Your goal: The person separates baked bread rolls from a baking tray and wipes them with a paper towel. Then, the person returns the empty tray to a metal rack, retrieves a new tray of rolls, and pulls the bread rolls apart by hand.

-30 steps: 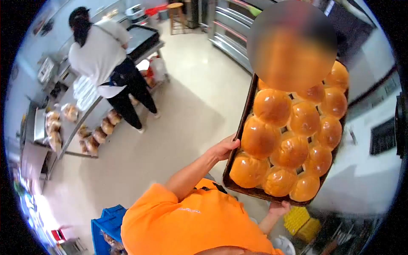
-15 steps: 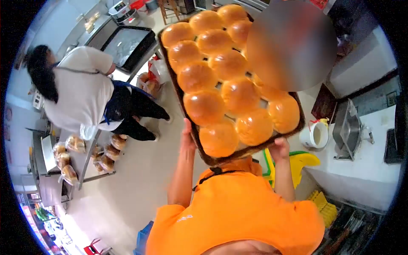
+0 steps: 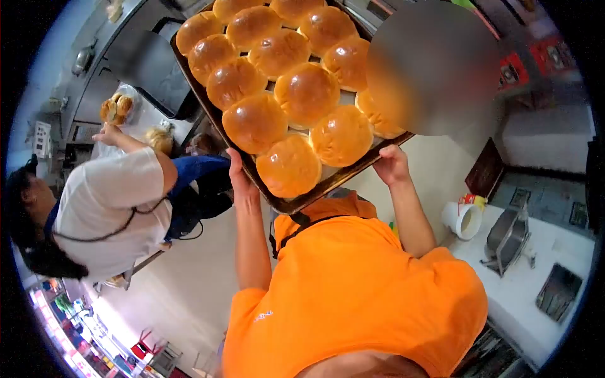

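A dark-rimmed baking tray (image 3: 340,179) is held out in front of my orange shirt. Rows of round, glossy, golden-brown buns (image 3: 307,94) fill it, some touching one another. My left hand (image 3: 241,179) grips its near left corner, thumb up along the side. At the near right corner, my right hand (image 3: 392,165) is closed on the rim, with its fingers partly hidden beneath. A blurred patch covers the tray's right side and some buns.
A co-worker in a white top (image 3: 120,208) stands close on the left, one hand near bagged bread (image 3: 116,108) on a table. A black tray (image 3: 167,94) lies behind. To the right are a white bucket (image 3: 462,219) and a metal basin (image 3: 507,242) on a counter.
The view has turned, and the tray sits higher and further left in it, still in both hands. The co-worker now appears lower left, an arm stretched over the table.
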### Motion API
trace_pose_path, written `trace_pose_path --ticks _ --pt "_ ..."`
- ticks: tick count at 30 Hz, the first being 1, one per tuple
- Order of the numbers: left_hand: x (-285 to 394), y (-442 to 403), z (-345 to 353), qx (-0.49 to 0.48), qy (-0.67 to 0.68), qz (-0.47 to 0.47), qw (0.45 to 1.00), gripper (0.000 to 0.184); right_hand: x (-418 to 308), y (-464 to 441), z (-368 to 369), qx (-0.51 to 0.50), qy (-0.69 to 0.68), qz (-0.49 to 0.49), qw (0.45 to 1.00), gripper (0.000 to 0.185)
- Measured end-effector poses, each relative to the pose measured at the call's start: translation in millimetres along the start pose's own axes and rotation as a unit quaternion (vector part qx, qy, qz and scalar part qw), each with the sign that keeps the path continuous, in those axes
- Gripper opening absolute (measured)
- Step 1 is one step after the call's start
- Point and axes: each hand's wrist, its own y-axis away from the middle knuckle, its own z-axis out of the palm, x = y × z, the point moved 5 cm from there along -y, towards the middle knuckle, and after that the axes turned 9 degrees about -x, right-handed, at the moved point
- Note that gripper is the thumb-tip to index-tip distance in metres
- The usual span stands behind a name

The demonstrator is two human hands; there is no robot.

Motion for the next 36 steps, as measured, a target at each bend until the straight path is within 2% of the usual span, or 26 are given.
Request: trace_pose_path --ticks 1,3,4,5,7,13,15,17,19,21,25,26,27,33,36 --pt "-4 -1 -1 0.003 0.001 0.003 1.000 0.074 1 -5 -15 -0.008 -0.029 0.012 0.999 0.058" --pt "-10 -16 -1 -0.030 0.007 -0.003 1.000 0.073 -16 -14 17 0.023 0.014 -0.031 0.999 0.061" --pt "-8 -18 -1 0.000 -0.051 0.005 0.999 0.074 -24 -18 30 -0.014 0.029 -0.036 0.999 0.062" --pt "-10 -20 4 -0.066 0.007 -0.012 0.998 0.072 -26 -22 32 -0.031 0.029 -0.030 0.999 0.064" --pt "-10 -19 16 -0.125 0.060 -0.016 0.990 0.071 -33 -19 41 0.011 0.018 -0.080 0.997 0.066" --pt "8 -4 27 -0.152 0.085 -0.059 0.983 0.070 -32 -3 68 0.018 0.030 -0.064 0.997 0.064" --pt "15 8 27 -0.121 0.082 -0.053 0.988 0.069 -26 5 64 0.038 0.013 -0.033 0.999 0.062" --pt "12 -6 35 -0.109 0.036 -0.048 0.992 0.069 -34 -12 15 -0.007 -0.001 0.009 1.000 0.067" --pt "14 -2 44 -0.095 0.008 -0.002 0.995 0.069 -39 -18 49 -0.024 -0.004 0.012 1.000 0.073" --pt "3 9 37 -0.105 0.023 -0.012 0.994 0.069 -38 -22 23 -0.069 -0.013 0.071 0.995 0.074" --pt "0 16 37 -0.059 0.002 0.023 0.998 0.072 -37 -41 25 -0.110 -0.021 0.154 0.982 0.075" --pt "-4 19 35 -0.047 -0.006 0.041 0.998 0.075 -34 -46 15 -0.137 -0.036 0.185 0.973 0.083" --pt "-9 25 32 -0.033 -0.012 0.060 0.998 0.078 -32 -45 5 -0.152 -0.035 0.214 0.964 0.082" --pt "9 53 40 0.032 -0.039 0.078 0.996 0.086 -30 -53 18 -0.170 -0.057 0.309 0.934 0.082" --pt "9 61 37 0.052 -0.023 0.064 0.996 0.085 -38 -59 37 -0.138 -0.054 0.311 0.939 0.081"
